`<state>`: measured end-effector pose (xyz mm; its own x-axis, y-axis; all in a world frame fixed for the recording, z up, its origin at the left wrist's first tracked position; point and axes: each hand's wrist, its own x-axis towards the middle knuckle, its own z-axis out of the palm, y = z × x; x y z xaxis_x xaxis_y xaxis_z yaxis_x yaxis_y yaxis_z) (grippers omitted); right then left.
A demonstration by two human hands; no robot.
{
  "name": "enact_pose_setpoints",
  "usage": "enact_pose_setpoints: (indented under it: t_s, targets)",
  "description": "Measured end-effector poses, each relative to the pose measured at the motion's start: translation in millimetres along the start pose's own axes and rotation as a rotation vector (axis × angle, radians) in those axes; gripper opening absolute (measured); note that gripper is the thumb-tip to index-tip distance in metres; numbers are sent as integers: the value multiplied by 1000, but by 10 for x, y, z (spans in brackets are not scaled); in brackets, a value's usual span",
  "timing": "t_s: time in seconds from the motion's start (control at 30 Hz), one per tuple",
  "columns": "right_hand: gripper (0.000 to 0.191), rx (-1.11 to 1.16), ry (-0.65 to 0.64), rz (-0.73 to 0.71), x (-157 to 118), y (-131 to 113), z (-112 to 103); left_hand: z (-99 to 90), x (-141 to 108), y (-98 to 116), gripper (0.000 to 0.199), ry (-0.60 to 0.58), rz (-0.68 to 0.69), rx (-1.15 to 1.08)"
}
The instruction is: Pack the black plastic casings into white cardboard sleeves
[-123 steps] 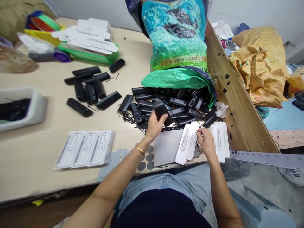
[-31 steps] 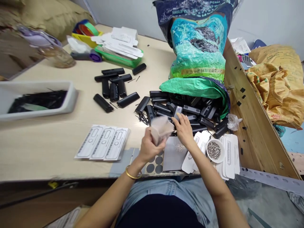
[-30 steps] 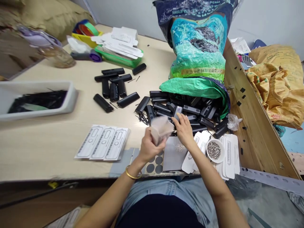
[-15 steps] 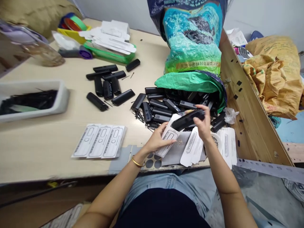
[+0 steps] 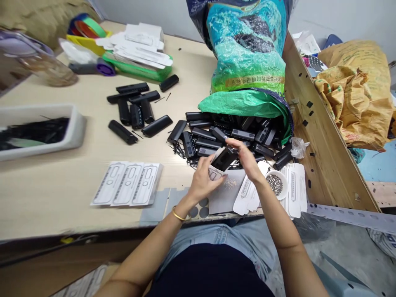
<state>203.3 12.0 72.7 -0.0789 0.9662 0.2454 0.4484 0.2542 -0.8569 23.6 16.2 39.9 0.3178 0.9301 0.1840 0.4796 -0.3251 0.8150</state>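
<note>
Top (image 5: 213, 268): dark navy, plain front. Jeans (image 5: 247, 244): light-blue denim, faded, stitched seams, showing just beyond the top's front edge. Bangle (image 5: 178, 215): slim, gold-coloured, rounded; sits on left wrist (image 5: 185, 205), forward-left of the top.

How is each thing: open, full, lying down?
White printed cardboard box in left hand: open
Black plastic piece: partly inside it
Shiny blue-green plastic sack: open, black pieces spilled out
Round white bowl: open, holding silvery bits
White plastic tub: open, holding black strips
Three white printed boxes: lying flat
</note>
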Motion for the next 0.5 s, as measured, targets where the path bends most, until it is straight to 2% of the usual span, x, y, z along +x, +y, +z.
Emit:
enact_pose_setpoints:
  t_s: [0.1, 0.13, 0.2, 0.33, 0.5]
  targets:
    - [35, -511, -137, 128, 59, 276, 22, -86, -28, -16, 73, 125, -24, 8]
    - [30, -676, -218, 157, 65, 368, 75, -83, -39, -16, 72, 125, -17, -13]
    - [26, -844, -331, 157, 62, 511, 220, -29, -52, -3, 69, 87, 8, -69]
    - [26, -870, -401, 94, 42, 608, 401, 120, -44, 73, 66, 121, -63, -126]
    - [21, -863, -387, 59, 57, 599, 295, 199, -107, 250, 72, 76, -39, -176]
